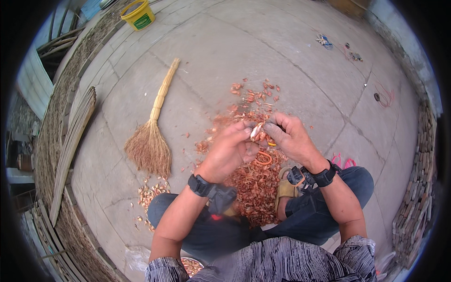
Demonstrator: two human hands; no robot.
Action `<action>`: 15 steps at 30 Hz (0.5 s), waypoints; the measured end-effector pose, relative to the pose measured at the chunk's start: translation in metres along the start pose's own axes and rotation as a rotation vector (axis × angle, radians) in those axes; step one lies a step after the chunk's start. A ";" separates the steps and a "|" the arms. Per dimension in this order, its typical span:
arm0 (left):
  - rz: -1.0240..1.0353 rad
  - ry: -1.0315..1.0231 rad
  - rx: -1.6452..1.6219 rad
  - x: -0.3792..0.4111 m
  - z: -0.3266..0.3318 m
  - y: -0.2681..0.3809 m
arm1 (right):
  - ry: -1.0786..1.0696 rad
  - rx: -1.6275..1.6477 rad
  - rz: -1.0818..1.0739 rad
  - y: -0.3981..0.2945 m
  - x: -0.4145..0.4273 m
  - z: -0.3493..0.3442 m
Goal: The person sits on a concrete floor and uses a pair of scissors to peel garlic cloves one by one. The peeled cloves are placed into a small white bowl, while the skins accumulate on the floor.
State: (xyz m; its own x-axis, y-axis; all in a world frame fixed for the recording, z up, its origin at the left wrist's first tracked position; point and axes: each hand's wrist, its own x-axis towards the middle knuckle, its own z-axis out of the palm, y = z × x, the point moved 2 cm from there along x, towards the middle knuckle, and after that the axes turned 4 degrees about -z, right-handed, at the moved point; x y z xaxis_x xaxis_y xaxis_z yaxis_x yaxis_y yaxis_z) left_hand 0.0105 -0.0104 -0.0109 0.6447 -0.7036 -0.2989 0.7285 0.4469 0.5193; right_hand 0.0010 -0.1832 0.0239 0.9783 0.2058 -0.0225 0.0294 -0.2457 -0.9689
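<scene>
Between my two hands is a small pale bulb (256, 132) with reddish papery skin, likely a shallot or garlic clove. My left hand (234, 141) pinches it between thumb and fingertips. The thumb and fingertips of my right hand (287, 135) touch its upper right side. Beneath both hands lies a large heap of reddish-brown papery skins (255, 190), reaching down between my feet. An orange loop (265, 158) shows just below my fingers, its other parts hidden. More bulbs (151, 194) lie loose on the concrete by my left knee, and a bowl of bulbs (192, 266) is partly covered by my shirt.
A straw broom (155, 137) lies to the left, beside a long weathered plank (75, 148). A yellow bucket (138, 16) stands at the upper left. Cords (385, 96) and small items lie at the right, near stacked bricks (414, 197). Clear plastic (136, 257) is at the lower left.
</scene>
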 end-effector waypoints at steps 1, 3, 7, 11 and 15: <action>0.008 0.029 0.020 0.001 0.000 0.000 | -0.013 -0.007 0.020 -0.001 0.000 0.000; 0.050 0.056 0.057 0.002 0.000 -0.002 | 0.002 0.042 0.029 0.002 0.000 0.001; 0.110 0.098 0.193 -0.002 0.008 0.001 | 0.032 0.044 0.009 0.010 0.000 0.000; 0.115 0.133 0.315 0.000 0.003 -0.001 | 0.060 0.018 0.030 0.009 0.001 -0.001; 0.109 0.121 0.195 0.000 -0.008 0.001 | 0.143 0.101 0.045 -0.002 0.001 -0.010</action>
State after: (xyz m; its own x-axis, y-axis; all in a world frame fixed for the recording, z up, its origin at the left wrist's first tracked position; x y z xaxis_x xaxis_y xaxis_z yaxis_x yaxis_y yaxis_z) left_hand 0.0129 -0.0057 -0.0164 0.7487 -0.5806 -0.3198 0.6021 0.3938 0.6946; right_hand 0.0038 -0.1916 0.0281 0.9976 0.0583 -0.0385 -0.0292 -0.1540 -0.9876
